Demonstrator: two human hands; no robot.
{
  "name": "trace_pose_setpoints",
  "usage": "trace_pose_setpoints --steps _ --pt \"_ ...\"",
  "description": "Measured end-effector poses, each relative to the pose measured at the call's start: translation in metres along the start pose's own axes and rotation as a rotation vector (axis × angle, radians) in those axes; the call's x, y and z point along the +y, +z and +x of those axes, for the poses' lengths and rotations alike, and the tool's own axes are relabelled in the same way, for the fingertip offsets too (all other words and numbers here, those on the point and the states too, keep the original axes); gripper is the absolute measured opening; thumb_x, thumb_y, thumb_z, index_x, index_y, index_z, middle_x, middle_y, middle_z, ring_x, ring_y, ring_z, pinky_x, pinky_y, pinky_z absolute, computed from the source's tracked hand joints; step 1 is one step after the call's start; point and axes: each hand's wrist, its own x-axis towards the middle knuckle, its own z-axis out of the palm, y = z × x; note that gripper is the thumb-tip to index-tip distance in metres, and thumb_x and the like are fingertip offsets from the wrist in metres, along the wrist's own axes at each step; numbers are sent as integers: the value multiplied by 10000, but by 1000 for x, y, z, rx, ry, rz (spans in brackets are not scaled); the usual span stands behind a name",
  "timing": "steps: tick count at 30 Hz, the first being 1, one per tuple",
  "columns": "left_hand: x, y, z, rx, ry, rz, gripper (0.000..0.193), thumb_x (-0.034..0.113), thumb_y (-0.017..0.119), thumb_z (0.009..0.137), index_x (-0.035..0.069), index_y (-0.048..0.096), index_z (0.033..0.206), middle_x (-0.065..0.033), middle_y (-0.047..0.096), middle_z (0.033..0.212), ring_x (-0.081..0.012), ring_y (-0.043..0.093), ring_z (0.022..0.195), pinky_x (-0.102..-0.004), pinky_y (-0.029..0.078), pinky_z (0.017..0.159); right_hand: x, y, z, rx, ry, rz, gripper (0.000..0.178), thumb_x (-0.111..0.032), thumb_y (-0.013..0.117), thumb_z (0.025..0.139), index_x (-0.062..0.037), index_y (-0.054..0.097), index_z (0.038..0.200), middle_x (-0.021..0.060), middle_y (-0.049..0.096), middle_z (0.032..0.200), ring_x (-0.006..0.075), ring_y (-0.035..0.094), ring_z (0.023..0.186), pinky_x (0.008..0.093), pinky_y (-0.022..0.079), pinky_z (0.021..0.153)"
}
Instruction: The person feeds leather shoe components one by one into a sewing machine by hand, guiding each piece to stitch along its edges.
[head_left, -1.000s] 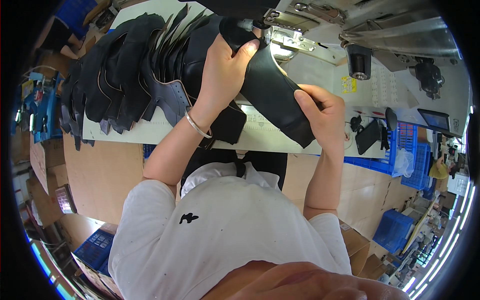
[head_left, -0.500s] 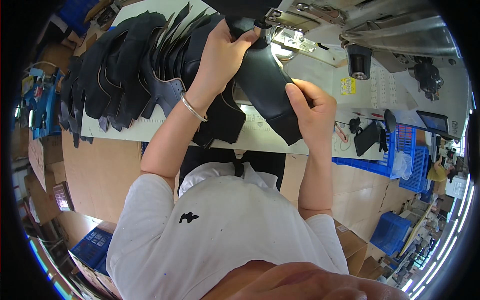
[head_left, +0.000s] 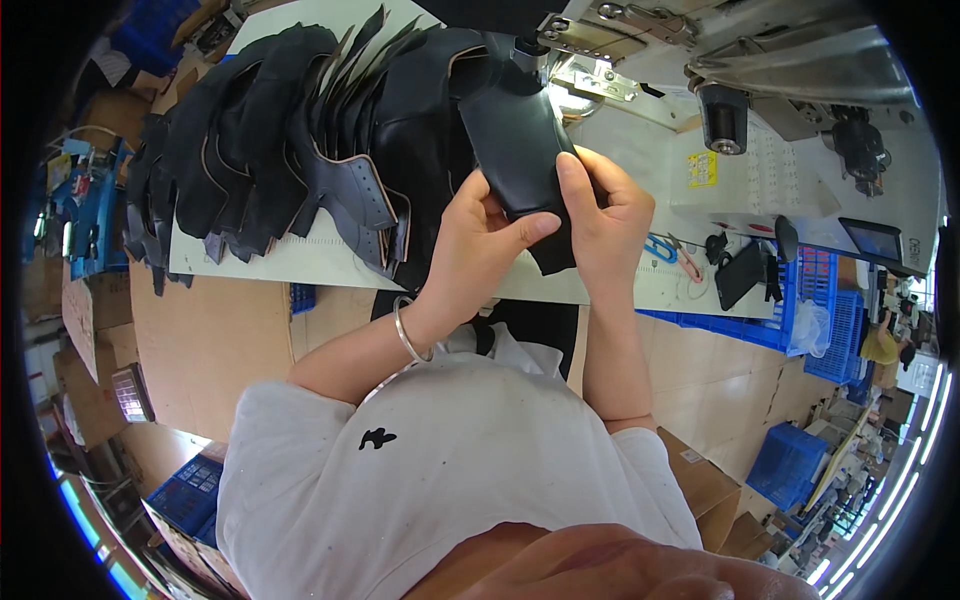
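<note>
Black, smooth, leather-like panel (head_left: 518, 145): where do you have it?

You have it in the upper centre of the frame, above the long white worktable (head_left: 245, 262). Its top end lies beside the round metal machine foot (head_left: 529, 58); whether they touch, you cannot tell from this view.

And your fingers?

Your left hand (head_left: 472, 245) is closed on the panel's lower end, thumb laid across the face, the other fingers curled beneath and partly hidden. Your right hand (head_left: 610, 222) pinches the right edge, thumb on top, forefinger bent behind. You have only the panel's thickness between thumb and fingers in each hand.

How will it handle for you?

Light, most likely, and supple with some body, so expect it to bend rather than break. That shiny face could slide under your thumbs, and hard pressing might crease it.

Where should you take hold?

By the edges, as you do: one grip at the lower end, one on the right side. Mind the overlapping row of black pieces with pale cut edges (head_left: 245, 135), left of your hands; the nearest could snag your grip.
</note>
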Motion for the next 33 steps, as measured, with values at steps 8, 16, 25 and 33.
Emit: trace_pose_setpoints --steps 8,16,25,33 --pt "4 -9 6 42 28 -25 339 47 723 842 7 521 1112 -26 642 972 -56 582 852 -199 493 728 1 10 0 15 3 12 270 -217 673 890 27 697 1001 43 645 695 62 545 642 237 455 597" --pt "20 -19 10 21 84 106 289 104 722 860 7 532 1055 -16 645 917 -34 570 808 -185 481 712 10 4 0 21 -33 -9 261 -216 671 898 32 693 979 7 608 658 37 499 595 217 396 541" --pt "31 -28 19 13 45 180 262 173 733 859 28 550 977 26 609 769 -7 501 644 -165 421 546 18 -7 34 13 3 132 273 -230 589 958 3 669 841 4 600 661 45 532 622 204 425 600" --pt "37 -28 22 24 48 224 280 234 751 842 50 556 920 49 570 700 3 439 575 -159 361 481 37 -3 66 3 8 425 202 -201 531 986 -42 586 874 -27 527 762 49 439 696 217 369 652"
